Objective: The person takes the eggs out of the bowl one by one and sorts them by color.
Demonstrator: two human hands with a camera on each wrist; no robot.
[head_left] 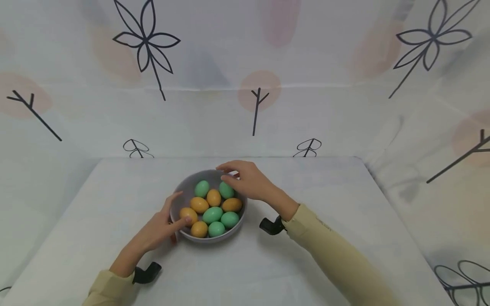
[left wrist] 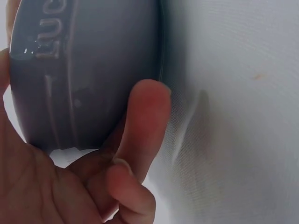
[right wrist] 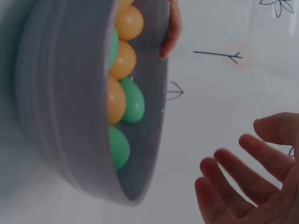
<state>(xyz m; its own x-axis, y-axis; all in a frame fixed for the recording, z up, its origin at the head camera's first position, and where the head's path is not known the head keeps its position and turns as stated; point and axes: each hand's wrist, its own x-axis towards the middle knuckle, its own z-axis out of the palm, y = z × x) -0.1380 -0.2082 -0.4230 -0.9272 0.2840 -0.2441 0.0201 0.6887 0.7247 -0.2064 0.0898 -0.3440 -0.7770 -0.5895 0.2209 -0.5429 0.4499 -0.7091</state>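
A grey glazed bowl (head_left: 208,240) stands on the white-covered table, holding several green eggs (head_left: 212,215) and several orange eggs (head_left: 199,205). My left hand (head_left: 155,229) grips the bowl's left side, its thumb over the rim and other fingers against the outer wall. Raised letters show on the bowl's side (left wrist: 107,70) in the left wrist view, though part of the word is cut off. My right hand (head_left: 249,180) hovers by the far right rim. In the right wrist view its spread, slightly bent fingers (right wrist: 233,175) stand apart from the bowl and hold nothing.
White cloth covers the table (head_left: 325,191). Behind it hangs a pale backdrop (head_left: 214,123) with dark leaf and twig drawings and faint coloured blots. A black wrist mount (head_left: 147,273) sits on my left wrist, and another mount (head_left: 272,226) on my right.
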